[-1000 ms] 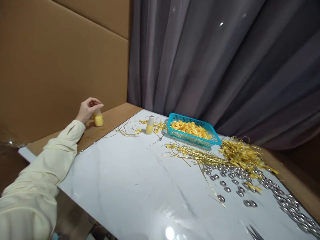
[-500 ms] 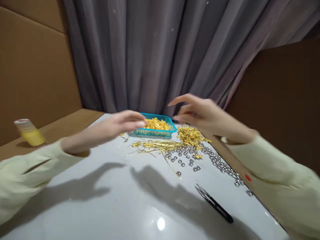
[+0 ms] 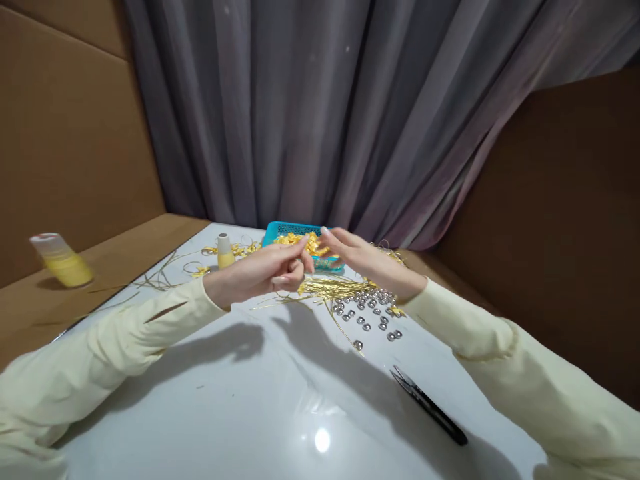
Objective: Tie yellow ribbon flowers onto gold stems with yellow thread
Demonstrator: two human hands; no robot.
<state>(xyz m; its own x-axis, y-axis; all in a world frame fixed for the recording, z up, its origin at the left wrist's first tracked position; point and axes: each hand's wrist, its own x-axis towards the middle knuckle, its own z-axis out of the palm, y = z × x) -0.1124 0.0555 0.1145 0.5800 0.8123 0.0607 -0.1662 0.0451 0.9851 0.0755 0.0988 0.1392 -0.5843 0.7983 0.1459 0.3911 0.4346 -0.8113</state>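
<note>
My left hand (image 3: 273, 270) hovers over the white table, its fingers curled in and the thumb laid along them. Whatever it may hold is too small or hidden to make out. Facing it, my right hand (image 3: 357, 257) has its fingers stretched out and slightly apart, with nothing visible in them. Behind both hands stands a turquoise basket (image 3: 273, 230) of yellow ribbon-like pieces (image 3: 287, 240). Below them lies a bundle of thin gold stems (image 3: 330, 289), and several silver beads (image 3: 367, 327) are scattered to its right.
Black-handled thread snips (image 3: 430, 408) lie on the white table (image 3: 240, 427) at the front right. A small yellow bottle (image 3: 225, 253) stands behind my left forearm. Farther left is a larger yellow bottle (image 3: 65, 261). Cardboard walls (image 3: 65, 133) and a grey curtain (image 3: 300, 120) enclose the table.
My left hand has moved right and its fingers have curled. My right hand has come down and left towards it. The small bottle and loose stems at the left have come into sight.
</note>
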